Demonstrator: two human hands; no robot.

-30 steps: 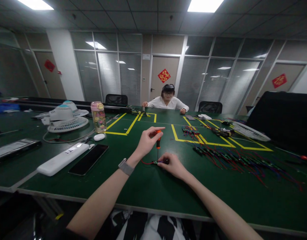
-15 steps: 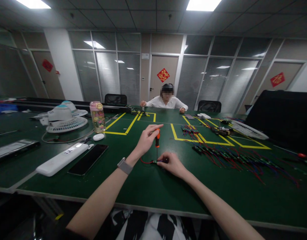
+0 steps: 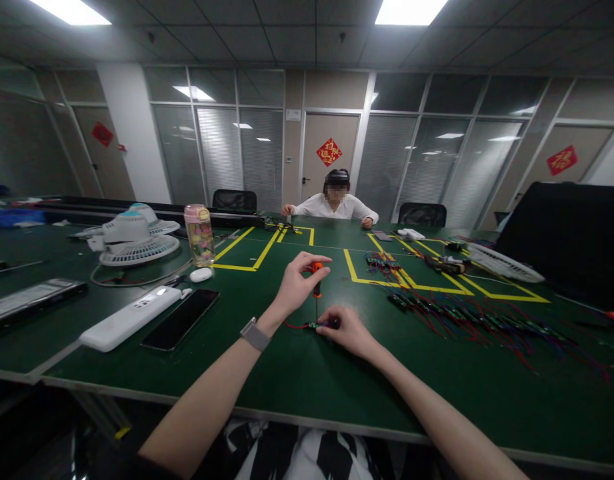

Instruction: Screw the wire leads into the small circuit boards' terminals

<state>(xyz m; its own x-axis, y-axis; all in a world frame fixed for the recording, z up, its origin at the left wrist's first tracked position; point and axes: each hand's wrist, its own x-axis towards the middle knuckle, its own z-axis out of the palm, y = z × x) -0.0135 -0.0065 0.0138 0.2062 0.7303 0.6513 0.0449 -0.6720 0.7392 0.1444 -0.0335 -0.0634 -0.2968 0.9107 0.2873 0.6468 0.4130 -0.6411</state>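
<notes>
My left hand (image 3: 303, 279) pinches the top of an upright screwdriver (image 3: 317, 288), thumb across its orange and black handle and index finger stretched over the top. The thin shaft points straight down at a small green circuit board (image 3: 313, 325) lying on the table. Whether the tip sits in a screw is too small to make out. Closed at the board's right end, my right hand (image 3: 347, 328) holds it down with thumb and fingertips. A red wire (image 3: 294, 326) curves out from the board's left side.
Several wired circuit boards (image 3: 477, 320) lie in a row to the right, with another cluster (image 3: 381, 262) behind. On the left are a phone (image 3: 181, 319), a white power strip (image 3: 131, 319), a bottle (image 3: 200, 237) and fans (image 3: 139, 240). A person (image 3: 337, 200) sits opposite.
My left thumb and fingers have shifted around the top of the screwdriver handle, the thumb now reaching across it. My right hand stays on the board. The whole view has shifted slightly.
</notes>
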